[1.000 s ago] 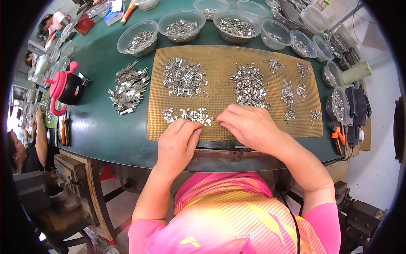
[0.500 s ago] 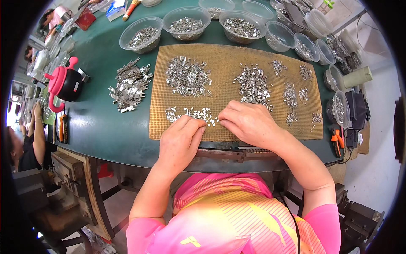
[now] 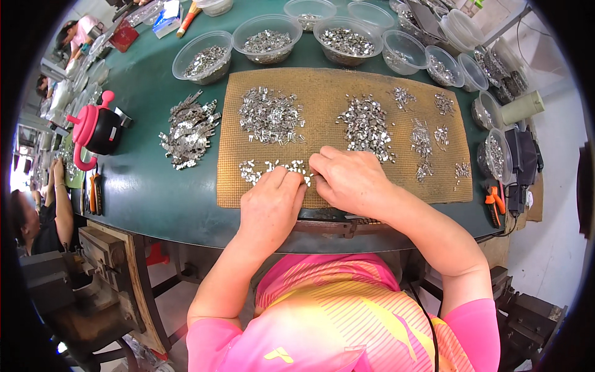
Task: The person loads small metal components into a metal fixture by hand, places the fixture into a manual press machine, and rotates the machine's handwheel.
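Note:
My left hand and my right hand meet over the front edge of a tan textured mat. The fingers of both are bent and pinched together, nearly touching; whatever they hold is too small or hidden to name. Just beyond my left fingers lies a strip of small white-silver metal pieces. Farther back on the mat sit a pile of U-shaped metal pieces and, beyond my right hand, a pile of small blocky metal pieces. Smaller heaps of metal parts lie to the right.
Clear plastic bowls of metal parts line the back and right. Left of the mat lie flat metal strips and a pink-and-black pot. Orange-handled pliers rest at the right edge. Another person works at far left.
My right hand has shifted slightly left, closer to my left hand. My left hand has moved a little right and nearer the mat's front edge. Both stay pinched.

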